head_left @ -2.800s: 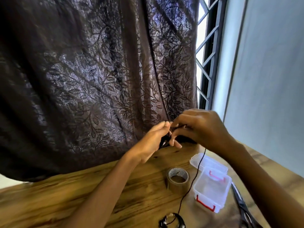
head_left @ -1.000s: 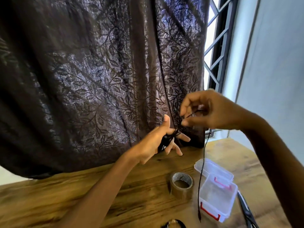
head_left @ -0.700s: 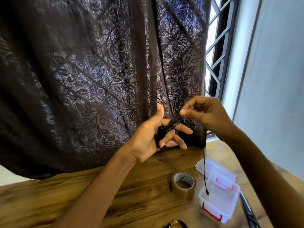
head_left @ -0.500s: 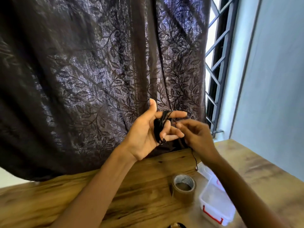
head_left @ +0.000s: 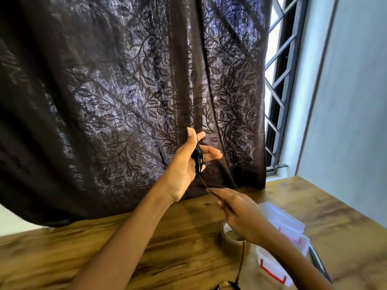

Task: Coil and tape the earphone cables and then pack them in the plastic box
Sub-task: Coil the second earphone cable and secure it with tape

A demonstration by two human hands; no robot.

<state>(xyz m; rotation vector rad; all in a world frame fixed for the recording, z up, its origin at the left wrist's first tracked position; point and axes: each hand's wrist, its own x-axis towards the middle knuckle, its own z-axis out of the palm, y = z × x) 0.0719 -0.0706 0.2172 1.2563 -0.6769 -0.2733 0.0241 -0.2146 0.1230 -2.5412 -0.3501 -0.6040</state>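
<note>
Dark leaf-patterned curtain [head_left: 125, 101] hangs behind a wooden table [head_left: 83, 258]. Well above the tape roll [head_left: 228, 243], the left hand [head_left: 184, 166] holds its fingers straight, with the earphone cable [head_left: 198, 158] looped round them. Just above the roll, the right hand [head_left: 240, 216] pinches the free run, which trails down past the roll. An open plastic box [head_left: 268, 258] sits just right of the roll. The cable looks light, limp and springy, likely to uncoil, so it is best pinched across the whole bundle

Head camera looks forward and slightly down, close over table [head_left: 167, 248] toward curtain [head_left: 104, 80].
</note>
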